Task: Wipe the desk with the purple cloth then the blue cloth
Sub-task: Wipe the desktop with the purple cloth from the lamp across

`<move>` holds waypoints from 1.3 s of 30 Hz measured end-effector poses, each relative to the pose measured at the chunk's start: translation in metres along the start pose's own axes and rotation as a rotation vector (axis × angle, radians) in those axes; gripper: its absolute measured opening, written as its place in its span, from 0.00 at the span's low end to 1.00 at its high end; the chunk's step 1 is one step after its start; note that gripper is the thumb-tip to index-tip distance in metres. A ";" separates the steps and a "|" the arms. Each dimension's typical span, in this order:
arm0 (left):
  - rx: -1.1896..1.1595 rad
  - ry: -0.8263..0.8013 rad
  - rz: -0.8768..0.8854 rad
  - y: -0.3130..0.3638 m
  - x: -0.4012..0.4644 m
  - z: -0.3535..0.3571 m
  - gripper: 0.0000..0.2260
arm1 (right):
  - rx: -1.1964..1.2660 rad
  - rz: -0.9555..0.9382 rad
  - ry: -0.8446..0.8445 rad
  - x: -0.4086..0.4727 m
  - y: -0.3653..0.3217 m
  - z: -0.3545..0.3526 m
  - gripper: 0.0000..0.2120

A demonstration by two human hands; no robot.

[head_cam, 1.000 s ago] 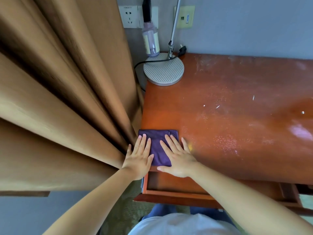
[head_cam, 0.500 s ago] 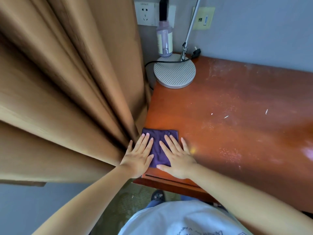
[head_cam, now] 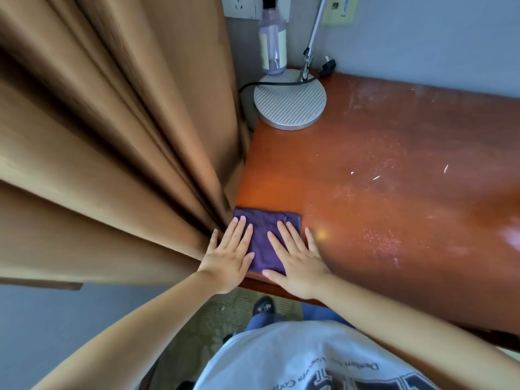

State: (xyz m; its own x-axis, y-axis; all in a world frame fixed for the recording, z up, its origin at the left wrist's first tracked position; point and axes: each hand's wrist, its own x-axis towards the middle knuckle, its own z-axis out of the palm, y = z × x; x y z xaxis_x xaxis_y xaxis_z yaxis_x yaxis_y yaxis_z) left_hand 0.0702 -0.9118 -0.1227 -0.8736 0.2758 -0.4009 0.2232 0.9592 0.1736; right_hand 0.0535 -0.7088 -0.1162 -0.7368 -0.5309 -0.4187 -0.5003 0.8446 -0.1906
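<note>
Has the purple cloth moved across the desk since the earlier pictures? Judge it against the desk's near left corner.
No. The purple cloth lies at the desk's near left corner beside the curtain, as before, under the flat left hand and right hand. Only the camera shifted.

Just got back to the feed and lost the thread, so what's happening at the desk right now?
A person has both hands flat on a folded purple cloth at the near left corner of the wooden desk, beside the brown curtain. The left hand and right hand press it with straight fingers. White specks and dusty smears show across the desk. No blue cloth is in view. A lamp base and spray bottle sit at the back.
</note>
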 end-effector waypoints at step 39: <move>0.129 -0.152 -0.020 0.063 0.006 -0.008 0.27 | 0.079 0.218 -0.013 -0.045 0.018 0.013 0.38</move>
State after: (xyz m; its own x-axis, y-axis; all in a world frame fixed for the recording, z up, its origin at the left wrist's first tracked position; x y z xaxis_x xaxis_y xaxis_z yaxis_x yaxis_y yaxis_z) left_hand 0.0761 -0.8501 -0.1069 -0.8054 0.2537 -0.5358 0.2689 0.9618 0.0513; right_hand 0.0833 -0.6686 -0.1120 -0.8176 -0.3344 -0.4687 -0.2920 0.9424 -0.1629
